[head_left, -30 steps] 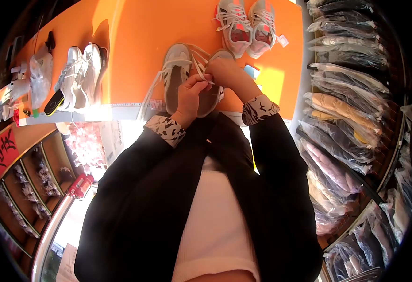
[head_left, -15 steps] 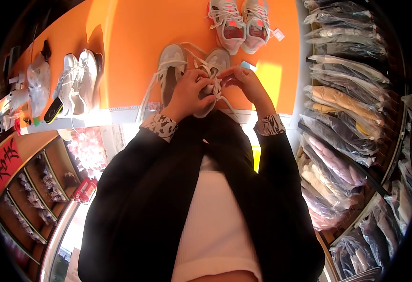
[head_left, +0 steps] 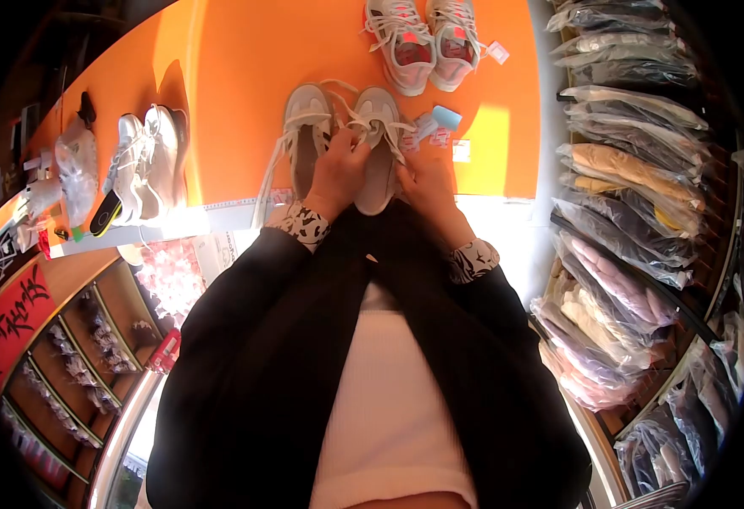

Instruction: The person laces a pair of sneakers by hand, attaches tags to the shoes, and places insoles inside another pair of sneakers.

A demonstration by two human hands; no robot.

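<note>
Two pale shoes stand side by side on the orange counter (head_left: 245, 85). Their toes point away from me, and white laces hang loosely from both. My left hand (head_left: 340, 172) is closed between the left shoe (head_left: 306, 114) and the right shoe (head_left: 376, 182), with its fingertips at the right shoe's lace; what they pinch is too small to make out. On the other side of the right shoe, my right hand (head_left: 429, 180) is closed at the shoe's edge beside a lace end, and its grip is partly hidden.
Another pair of laced shoes (head_left: 454, 53) with a tag lies at the top. Small tags and a blue piece (head_left: 447, 117) are right of the shoes. White shoes (head_left: 161, 157) stand at the left, near a plastic bag (head_left: 76, 170). Bagged garments (head_left: 635, 170) hang at the right.
My hands have moved apart and lower from the right shoe's opening, which now shows. My right hand's fingers have closed more. Tags right of the shoe have come into view.
</note>
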